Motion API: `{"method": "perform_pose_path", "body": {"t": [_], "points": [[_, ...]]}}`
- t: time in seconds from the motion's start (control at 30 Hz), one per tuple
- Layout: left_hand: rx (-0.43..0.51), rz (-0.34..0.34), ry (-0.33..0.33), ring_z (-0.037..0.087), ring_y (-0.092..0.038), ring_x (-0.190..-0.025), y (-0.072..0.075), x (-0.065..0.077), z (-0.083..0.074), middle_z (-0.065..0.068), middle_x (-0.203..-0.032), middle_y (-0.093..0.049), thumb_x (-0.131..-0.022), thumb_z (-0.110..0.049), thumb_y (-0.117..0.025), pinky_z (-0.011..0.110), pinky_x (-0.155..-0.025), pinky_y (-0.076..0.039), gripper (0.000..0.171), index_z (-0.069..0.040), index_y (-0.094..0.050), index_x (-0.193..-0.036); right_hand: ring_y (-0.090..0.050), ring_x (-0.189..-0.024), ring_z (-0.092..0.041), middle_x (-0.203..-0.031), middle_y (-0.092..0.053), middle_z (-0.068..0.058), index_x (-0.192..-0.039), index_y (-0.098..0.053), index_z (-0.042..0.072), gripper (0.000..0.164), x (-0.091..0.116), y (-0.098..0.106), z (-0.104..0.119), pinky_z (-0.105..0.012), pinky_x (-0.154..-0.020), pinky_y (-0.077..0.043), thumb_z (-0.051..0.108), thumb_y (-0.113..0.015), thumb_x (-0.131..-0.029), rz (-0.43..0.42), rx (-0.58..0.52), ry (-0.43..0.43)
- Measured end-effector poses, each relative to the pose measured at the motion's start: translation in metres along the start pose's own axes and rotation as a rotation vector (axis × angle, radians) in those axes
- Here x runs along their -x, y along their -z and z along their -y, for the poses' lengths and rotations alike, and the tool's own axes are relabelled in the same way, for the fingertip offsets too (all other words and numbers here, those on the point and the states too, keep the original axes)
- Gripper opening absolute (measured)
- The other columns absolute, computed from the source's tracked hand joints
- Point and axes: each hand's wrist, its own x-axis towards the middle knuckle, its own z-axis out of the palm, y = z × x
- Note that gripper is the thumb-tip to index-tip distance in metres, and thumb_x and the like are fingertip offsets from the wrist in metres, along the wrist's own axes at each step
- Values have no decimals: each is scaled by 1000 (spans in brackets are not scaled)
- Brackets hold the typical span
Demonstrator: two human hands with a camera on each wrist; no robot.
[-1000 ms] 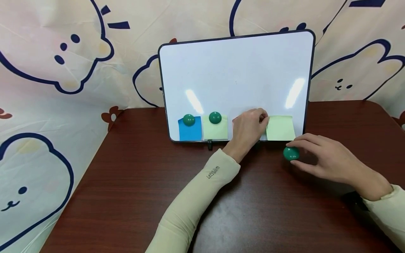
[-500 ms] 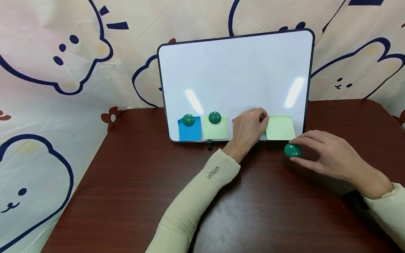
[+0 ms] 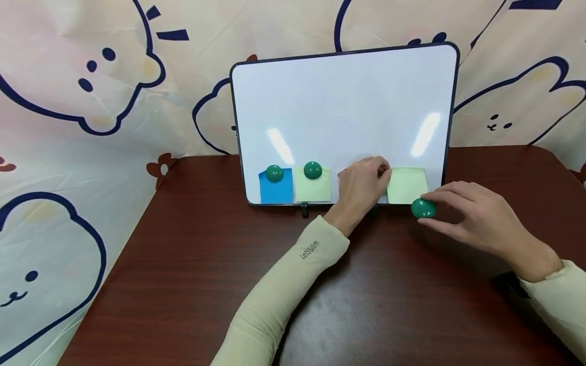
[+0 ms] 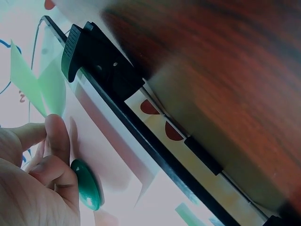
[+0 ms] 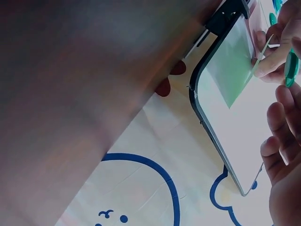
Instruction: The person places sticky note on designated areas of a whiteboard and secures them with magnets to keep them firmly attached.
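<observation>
My left hand (image 3: 361, 185) pinches the left edge of a light green sticky note (image 3: 407, 185) at the lower right of the whiteboard (image 3: 343, 112). The left wrist view shows that note (image 4: 33, 87) between thumb and finger, standing off the board. Beside the hand, a round green magnet (image 4: 85, 186) sits on a pink note (image 4: 106, 155), which the hand mostly covers in the head view. Between thumb and fingers my right hand (image 3: 480, 218) holds another green magnet (image 3: 423, 208), overlapping the light green note's lower right corner in the head view.
On the board's lower left, green magnets lie over a blue note (image 3: 276, 190) and a pale green note (image 3: 313, 190). Black clip feet (image 4: 101, 59) support the board on the brown table (image 3: 192, 254). A cartoon-printed cloth (image 3: 91, 152) hangs behind.
My right hand has moved up toward the board with the green magnet, closer to the light green note's lower corner. The left hand stays in place on the note.
</observation>
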Motion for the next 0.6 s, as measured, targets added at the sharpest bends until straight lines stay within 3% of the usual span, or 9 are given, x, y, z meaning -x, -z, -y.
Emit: {"method": "perform_pose_path", "body": {"t": [0.17, 0.4, 0.6], "points": [[-9, 16, 2, 0, -66, -78, 0, 0, -2, -14, -92, -74, -97, -31, -64, 19, -65, -51, 12, -25, -74, -97, -60, -81, -12, -96, -72, -5, -106, -76, 12, 68, -5, -4, -2, -10, -83, -42, 72, -49, -90, -32, 12, 6], [-11, 7, -4, 0, -66, -77, 1, -1, -2, -14, -91, -75, -97, -30, -64, 18, -63, -50, 12, -24, -75, -97, -61, -80, -15, -96, -72, -6, -107, -76, 12, 69, -10, -9, -8, -18, -79, -44, 74, -49, -89, -67, 25, 6], [-25, 10, -2, 0, -66, -77, 0, -1, -1, -14, -91, -75, -97, -31, -63, 17, -64, -51, 13, -24, -75, -97, -60, -78, -17, -96, -72, -6, -107, -76, 12, 70, -13, -14, -10, -31, -71, -47, 74, -46, -90, -73, 50, 16]]}}
